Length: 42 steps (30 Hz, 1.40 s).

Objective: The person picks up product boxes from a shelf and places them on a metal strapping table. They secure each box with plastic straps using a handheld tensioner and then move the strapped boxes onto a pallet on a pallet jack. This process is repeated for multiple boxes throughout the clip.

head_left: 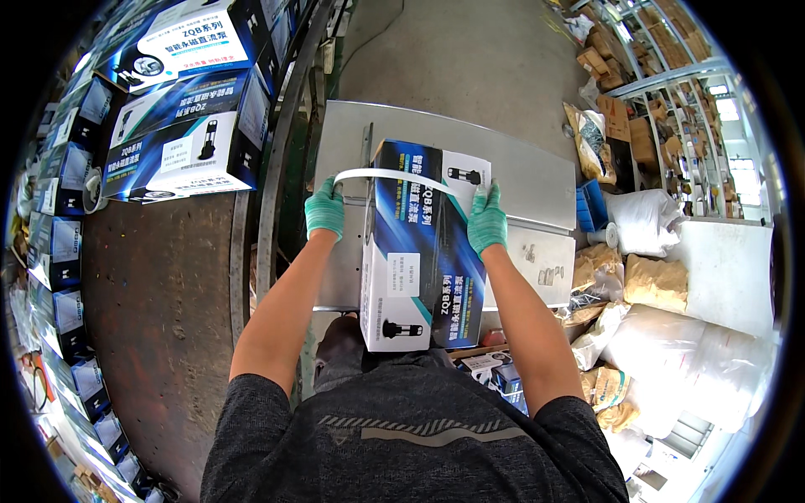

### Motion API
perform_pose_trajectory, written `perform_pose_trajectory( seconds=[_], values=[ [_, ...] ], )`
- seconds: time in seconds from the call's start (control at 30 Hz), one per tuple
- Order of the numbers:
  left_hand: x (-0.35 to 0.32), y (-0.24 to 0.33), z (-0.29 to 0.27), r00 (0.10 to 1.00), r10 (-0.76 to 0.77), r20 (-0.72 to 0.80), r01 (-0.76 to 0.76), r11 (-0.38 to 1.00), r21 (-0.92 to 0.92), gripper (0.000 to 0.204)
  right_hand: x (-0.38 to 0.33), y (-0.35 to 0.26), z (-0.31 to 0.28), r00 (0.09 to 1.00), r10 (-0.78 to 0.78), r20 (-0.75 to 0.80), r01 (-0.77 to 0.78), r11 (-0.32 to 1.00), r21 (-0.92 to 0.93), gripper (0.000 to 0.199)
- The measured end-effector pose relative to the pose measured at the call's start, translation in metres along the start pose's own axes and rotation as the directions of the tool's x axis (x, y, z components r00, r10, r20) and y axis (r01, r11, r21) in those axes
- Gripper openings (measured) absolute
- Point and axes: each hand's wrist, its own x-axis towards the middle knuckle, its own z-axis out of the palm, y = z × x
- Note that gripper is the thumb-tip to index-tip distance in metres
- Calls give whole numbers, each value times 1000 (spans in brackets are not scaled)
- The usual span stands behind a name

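Observation:
A blue, black and white printed carton lies on a grey metal worktable in front of me, its near end close to my body. My left hand, in a green knitted glove, is closed on one end of a white plastic packing strap beside the carton's left edge. The strap arches over the carton's far part towards my right hand. That hand, also gloved in green, rests against the carton's right edge with its fingers stretched out. Whether its thumb presses the strap is hard to see.
The metal worktable extends beyond the carton. Similar cartons are stacked at the far left on a brown surface, and more line the left rim. Plastic-wrapped rolls, brown paper packages and a blue bin crowd the right side.

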Motion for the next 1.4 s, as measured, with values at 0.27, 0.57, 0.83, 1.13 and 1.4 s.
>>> perform_pose_trajectory(
  seconds=[0.27,0.57,0.83,1.13,1.4],
  values=[
    [-24,35,3,827,497,262,-547,819,173,52,-1,-5,-1,1000,-1,10,1,1000,8,75],
    [-136,-16,-47,867,-83,491,-27,977,211,51,-1,0,-6,999,18,42,-20,998,51,74],
    [-215,-93,-24,756,-204,622,416,883,-216,57,-1,41,1,998,-52,46,32,930,366,76],
    [-230,-120,-22,448,-345,824,882,321,-345,38,-111,185,79,867,-227,444,-197,663,722,61],
    [-240,-75,-24,526,-116,843,847,161,-507,36,-154,210,125,897,-223,383,-239,483,842,61]
  ],
)
